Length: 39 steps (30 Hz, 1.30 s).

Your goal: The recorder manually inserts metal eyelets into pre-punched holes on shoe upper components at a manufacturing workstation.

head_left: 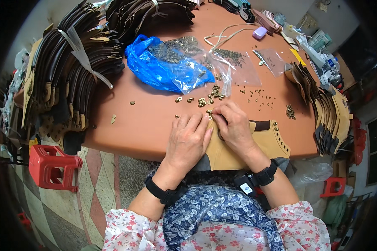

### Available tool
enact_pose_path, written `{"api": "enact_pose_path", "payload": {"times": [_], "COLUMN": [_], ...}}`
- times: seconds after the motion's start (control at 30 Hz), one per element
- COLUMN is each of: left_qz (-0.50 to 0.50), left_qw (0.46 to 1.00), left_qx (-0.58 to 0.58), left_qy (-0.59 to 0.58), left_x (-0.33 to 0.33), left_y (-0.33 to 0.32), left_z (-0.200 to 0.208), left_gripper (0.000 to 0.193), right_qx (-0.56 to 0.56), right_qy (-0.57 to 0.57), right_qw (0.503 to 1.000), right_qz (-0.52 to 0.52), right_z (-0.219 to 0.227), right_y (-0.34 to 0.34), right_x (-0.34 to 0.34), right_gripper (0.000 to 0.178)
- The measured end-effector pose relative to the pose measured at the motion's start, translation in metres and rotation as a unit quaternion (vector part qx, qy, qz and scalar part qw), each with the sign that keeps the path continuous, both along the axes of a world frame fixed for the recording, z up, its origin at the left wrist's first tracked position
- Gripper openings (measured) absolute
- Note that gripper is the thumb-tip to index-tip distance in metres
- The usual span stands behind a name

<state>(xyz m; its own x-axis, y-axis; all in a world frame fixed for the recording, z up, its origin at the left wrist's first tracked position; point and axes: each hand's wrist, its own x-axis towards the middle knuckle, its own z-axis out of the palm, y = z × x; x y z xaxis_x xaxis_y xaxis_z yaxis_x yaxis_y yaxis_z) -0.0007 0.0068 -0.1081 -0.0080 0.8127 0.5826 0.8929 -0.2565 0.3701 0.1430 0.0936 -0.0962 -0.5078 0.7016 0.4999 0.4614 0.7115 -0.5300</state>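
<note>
A tan boot upper (262, 144) with a dark collar patch and a row of brass-coloured lace hooks down its right edge lies at the table's front edge. My left hand (186, 138) has its fingers together, holding the upper's left edge between thumb and forefinger. From the right, my right hand (235, 127) pinches a small brass lace hook (209, 111) at the upper's top left corner, beside my left fingertips. How the hook sits on the edge is too small to make out. Just beyond my fingers lies a small heap of brass hooks (203, 101).
Stacked dark boot uppers (77, 79) stand at the left, tan ones (333, 113) at the right. Behind my hands, a blue plastic bag (148, 75) and clear bags hold small metal parts. Loose rivets (262, 96) dot the brown table (142, 129). A red stool (52, 167) stands lower left.
</note>
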Motion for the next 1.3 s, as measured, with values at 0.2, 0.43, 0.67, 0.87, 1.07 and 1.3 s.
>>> {"api": "enact_pose_path", "payload": {"times": [0.2,0.43,0.67,0.87,1.07,1.3], "left_qz": [-0.002,-0.008,-0.005,-0.005,-0.004,-0.007], "left_qw": [1.0,1.0,1.0,1.0,1.0,1.0], "left_qx": [-0.001,0.009,0.007,0.005,0.016,0.021], "left_qy": [-0.002,0.009,0.015,0.006,0.0,0.002], "left_x": [0.0008,0.0013,0.0022,0.0025,0.0023,0.0014], "left_y": [-0.0006,-0.0007,0.0012,-0.0002,-0.0008,-0.0007], "left_z": [-0.0019,-0.0059,-0.0043,-0.0034,-0.0048,-0.007], "left_gripper": [0.033,0.035,0.035,0.034,0.032,0.029], "right_qx": [0.004,0.006,-0.036,-0.017,-0.009,0.003], "right_qy": [0.004,-0.012,-0.03,-0.037,-0.034,-0.038], "right_qw": [1.0,1.0,0.999,0.999,0.999,0.999], "right_qz": [0.007,0.018,0.008,0.008,0.007,-0.001], "right_z": [-0.0015,0.0019,0.0025,0.0024,0.0022,0.0005], "right_y": [-0.0015,-0.0012,0.0024,0.002,0.001,0.0004], "right_x": [-0.0016,-0.0017,-0.0008,-0.0026,-0.002,-0.0016], "right_gripper": [0.008,0.01,0.009,0.008,0.008,0.009]}}
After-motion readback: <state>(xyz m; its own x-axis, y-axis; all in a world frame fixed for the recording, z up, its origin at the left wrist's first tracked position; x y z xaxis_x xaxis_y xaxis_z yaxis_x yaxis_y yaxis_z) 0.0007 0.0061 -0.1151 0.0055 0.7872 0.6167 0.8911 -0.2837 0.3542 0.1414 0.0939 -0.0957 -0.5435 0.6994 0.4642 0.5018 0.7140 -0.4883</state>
